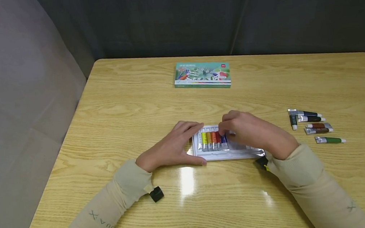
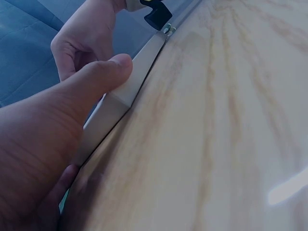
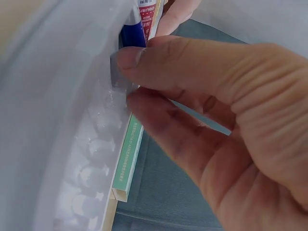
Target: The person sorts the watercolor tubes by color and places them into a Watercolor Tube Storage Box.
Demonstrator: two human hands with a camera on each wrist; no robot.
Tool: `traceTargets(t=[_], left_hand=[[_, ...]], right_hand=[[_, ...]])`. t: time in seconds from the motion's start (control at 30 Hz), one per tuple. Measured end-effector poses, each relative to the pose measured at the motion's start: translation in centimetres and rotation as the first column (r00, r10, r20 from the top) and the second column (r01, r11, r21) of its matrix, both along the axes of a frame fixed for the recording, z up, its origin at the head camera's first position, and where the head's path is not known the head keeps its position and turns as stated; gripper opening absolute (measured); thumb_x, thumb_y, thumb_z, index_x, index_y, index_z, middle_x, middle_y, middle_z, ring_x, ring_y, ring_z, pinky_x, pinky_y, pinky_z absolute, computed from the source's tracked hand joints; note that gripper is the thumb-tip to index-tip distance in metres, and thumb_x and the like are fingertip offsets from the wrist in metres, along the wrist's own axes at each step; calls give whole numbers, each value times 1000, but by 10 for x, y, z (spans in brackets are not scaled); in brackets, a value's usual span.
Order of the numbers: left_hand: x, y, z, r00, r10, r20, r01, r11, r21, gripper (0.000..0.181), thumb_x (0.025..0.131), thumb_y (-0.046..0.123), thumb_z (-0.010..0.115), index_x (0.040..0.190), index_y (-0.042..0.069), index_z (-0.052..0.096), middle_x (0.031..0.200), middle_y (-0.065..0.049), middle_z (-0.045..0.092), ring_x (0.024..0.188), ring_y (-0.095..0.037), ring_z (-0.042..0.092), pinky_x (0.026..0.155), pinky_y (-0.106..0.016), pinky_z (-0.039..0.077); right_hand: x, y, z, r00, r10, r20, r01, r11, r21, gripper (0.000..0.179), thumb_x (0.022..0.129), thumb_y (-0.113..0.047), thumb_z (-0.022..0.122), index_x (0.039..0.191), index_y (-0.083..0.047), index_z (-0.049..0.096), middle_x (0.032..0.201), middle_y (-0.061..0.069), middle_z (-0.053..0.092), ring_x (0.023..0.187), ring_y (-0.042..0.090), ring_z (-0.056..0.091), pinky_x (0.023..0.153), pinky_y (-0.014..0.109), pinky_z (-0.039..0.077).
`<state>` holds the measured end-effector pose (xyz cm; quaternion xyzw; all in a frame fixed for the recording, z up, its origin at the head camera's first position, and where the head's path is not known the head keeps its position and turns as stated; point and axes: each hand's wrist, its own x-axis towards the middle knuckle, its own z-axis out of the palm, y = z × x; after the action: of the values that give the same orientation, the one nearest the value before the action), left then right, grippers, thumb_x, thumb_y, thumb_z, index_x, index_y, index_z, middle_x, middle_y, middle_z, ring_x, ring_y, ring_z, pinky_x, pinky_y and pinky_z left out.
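A white plastic tray [image 1: 228, 155] lies on the table with a row of paint tubes, yellow to red [image 1: 213, 140], in its left part. My left hand [image 1: 172, 147] grips the tray's left end, thumb along the near side and fingers at the far corner. My right hand [image 1: 249, 131] is over the tray's middle, thumb and forefinger pinching the end of a blue paint tube [image 1: 225, 144] beside the red ones. In the right wrist view the blue tube [image 3: 132, 34] shows just past the thumb; the fingertips partly hide its end.
Several loose paint tubes, dark, brown and green [image 1: 330, 140], lie on the table to the right. A flat green paint box [image 1: 202, 75] with a printed lid lies beyond the tray. A dark curtain [image 1: 161, 21] hangs behind the wooden table [image 1: 120, 108].
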<state>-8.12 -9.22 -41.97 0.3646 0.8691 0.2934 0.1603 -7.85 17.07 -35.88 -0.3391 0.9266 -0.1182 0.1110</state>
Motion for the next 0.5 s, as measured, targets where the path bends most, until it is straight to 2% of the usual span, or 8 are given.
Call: traceTargets(t=[0.17,0.3,0.5], left_hand=[[-1,-1,-1,1000,-2,-8,2,1000,1,112,77,70,80,164,20,31,164,3,38,146,-14,34,123,-41,39],[-1,-1,-2,1000,-4,-12,4,1000,1,112,77,71,79,164,20,31,164,3,38,147,-14,34,123,-41,38],[-1,0,-2,1000,-6,-15,6,1000,-5,112,77,70,80,164,19,31,164,2,38,147,-15,34,124,-41,38]], right_hand=[[1,0,2,1000,-10,-1,10,1000,-9,19,84,1,81,97,-12,80,97,2,72,89,14,65,84,38,62],[0,1,0,1000,-29,-3,29,998,-50,16,87,-7,82,101,-11,79,100,2,74,89,13,68,81,37,62],[0,0,-1,996,-75,44,77,996,-40,28,87,-17,85,112,-9,77,108,6,76,94,16,73,84,39,63]])
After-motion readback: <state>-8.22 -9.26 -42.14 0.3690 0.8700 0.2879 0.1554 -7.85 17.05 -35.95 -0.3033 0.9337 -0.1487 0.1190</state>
